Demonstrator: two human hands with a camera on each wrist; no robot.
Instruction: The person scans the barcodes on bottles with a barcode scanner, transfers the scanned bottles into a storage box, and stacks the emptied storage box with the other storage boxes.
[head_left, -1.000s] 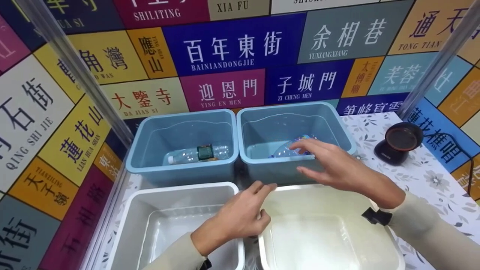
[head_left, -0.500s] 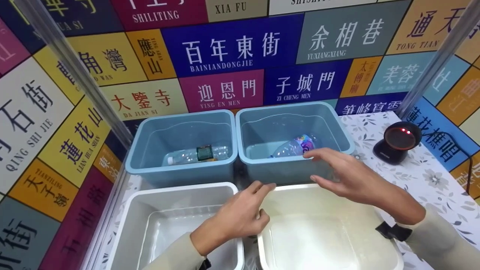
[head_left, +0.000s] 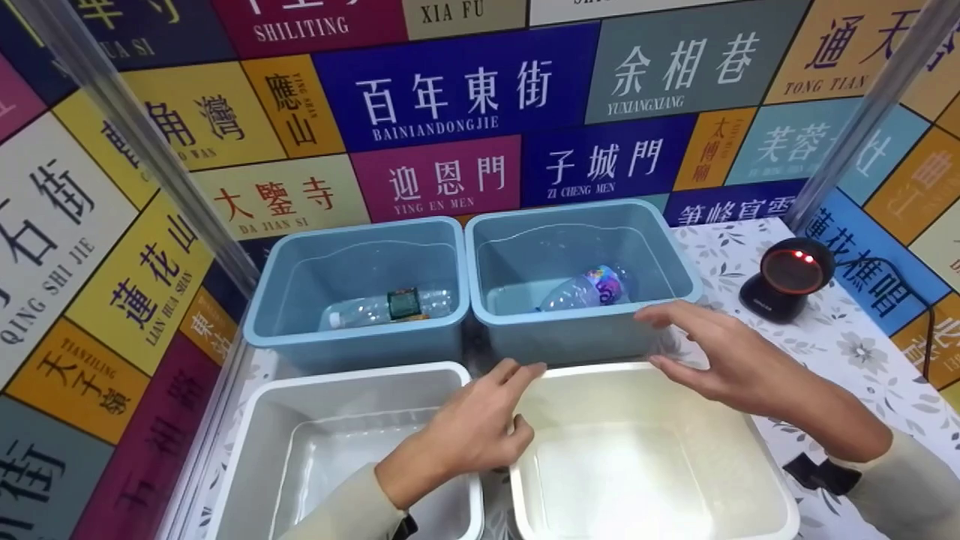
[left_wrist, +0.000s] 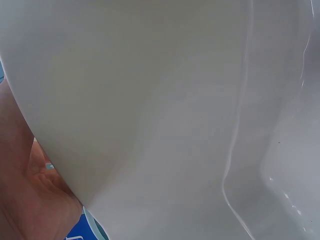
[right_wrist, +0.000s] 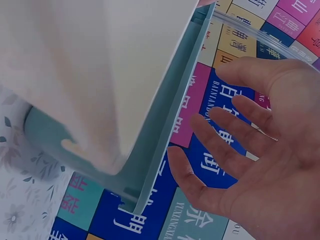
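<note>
My right hand point(head_left: 724, 360) hovers over the far right corner of the right white bin point(head_left: 757, 450), at the front edge of the right blue bin point(head_left: 570, 330). Its fingers are spread and relaxed with nothing in them, as the right wrist view also shows of the hand point(right_wrist: 245, 165). In that blue bin lies a clear plastic bottle point(head_left: 581, 294) with a purple and blue label. My left hand point(head_left: 469, 424) hangs loosely curled and without an object above the gap between the white bins. A clear bottle point(head_left: 431, 302) with a green label lies in the left blue bin point(head_left: 352, 337).
The left white bin point(head_left: 337, 386) stands in front of the left blue bin. A black desktop scanner point(head_left: 787, 277) with lit red lights stands right of the bins on the floral tablecloth point(head_left: 862, 352). Sign-printed panels point(head_left: 450, 90) rise behind and at the sides.
My right hand has moved right and back from the right blue bin, uncovering the labelled bottle. The scanner's red lights have come on. My left hand has stayed nearly still.
</note>
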